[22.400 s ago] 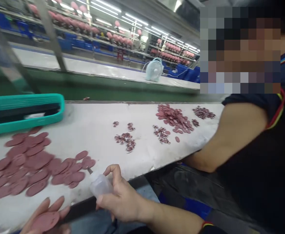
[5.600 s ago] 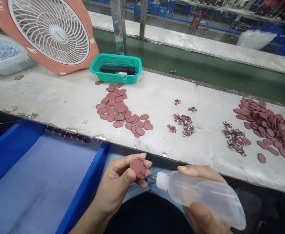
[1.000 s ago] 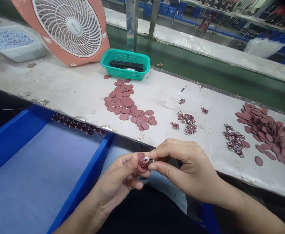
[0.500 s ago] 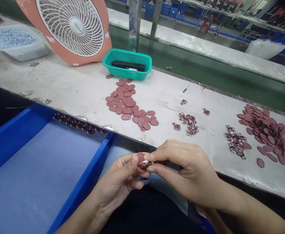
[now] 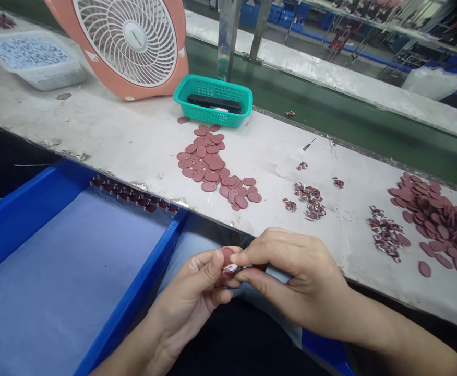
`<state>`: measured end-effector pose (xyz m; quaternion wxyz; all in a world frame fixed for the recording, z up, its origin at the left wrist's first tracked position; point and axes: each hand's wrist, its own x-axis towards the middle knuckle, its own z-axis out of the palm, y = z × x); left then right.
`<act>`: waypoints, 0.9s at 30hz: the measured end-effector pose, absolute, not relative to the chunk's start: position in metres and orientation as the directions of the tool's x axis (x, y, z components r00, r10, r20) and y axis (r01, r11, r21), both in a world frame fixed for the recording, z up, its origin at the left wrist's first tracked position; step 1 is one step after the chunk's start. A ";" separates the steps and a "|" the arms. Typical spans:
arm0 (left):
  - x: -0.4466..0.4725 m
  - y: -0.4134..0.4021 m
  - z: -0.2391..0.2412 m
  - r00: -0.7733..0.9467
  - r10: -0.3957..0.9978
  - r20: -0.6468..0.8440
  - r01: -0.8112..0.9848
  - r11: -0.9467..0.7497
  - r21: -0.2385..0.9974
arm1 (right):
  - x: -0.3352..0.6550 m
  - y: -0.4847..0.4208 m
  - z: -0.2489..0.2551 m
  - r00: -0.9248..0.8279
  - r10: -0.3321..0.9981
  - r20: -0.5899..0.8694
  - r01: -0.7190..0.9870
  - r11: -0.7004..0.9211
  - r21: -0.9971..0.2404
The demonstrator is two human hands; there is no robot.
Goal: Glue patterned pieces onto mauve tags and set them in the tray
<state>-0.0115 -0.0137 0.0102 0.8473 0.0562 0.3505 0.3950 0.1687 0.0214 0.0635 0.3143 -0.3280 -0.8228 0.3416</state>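
Between thumb and fingers my left hand [image 5: 201, 282] pinches a reddish-brown oval disc [image 5: 227, 255]. My right hand [image 5: 291, 277] meets it from the right, thumb and forefinger closed on a small brown, white and orange figure piece [image 5: 230, 269] that lies against the disc. Fingertips hide most of both parts. On the bench beyond lie a heap of oval discs [image 5: 213, 162] and a cluster of small figure pieces [image 5: 310, 198]. To the right are a second cluster of figure pieces [image 5: 385, 232] and a larger heap of discs [image 5: 443, 209].
A blue tray [image 5: 150, 271] sits at lower left, with a row of finished-looking pieces [image 5: 134, 197] along its far side. At the back stand a teal basket [image 5: 213, 109] holding black items, an orange fan [image 5: 134, 47] and a white tub [image 5: 36, 57]. A thin tool [image 5: 309, 144] lies on the bench [image 5: 134, 141].
The view has shifted slightly, so the bench items appear a little farther right. Both hands keep their grip, and the figure piece now sits closer against the disc.
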 end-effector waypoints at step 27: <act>-0.015 -0.009 0.005 0.451 0.704 -0.548 -0.667 0.674 0.318 | 0.162 0.029 0.056 -0.576 0.761 0.298 0.316 0.543 -0.778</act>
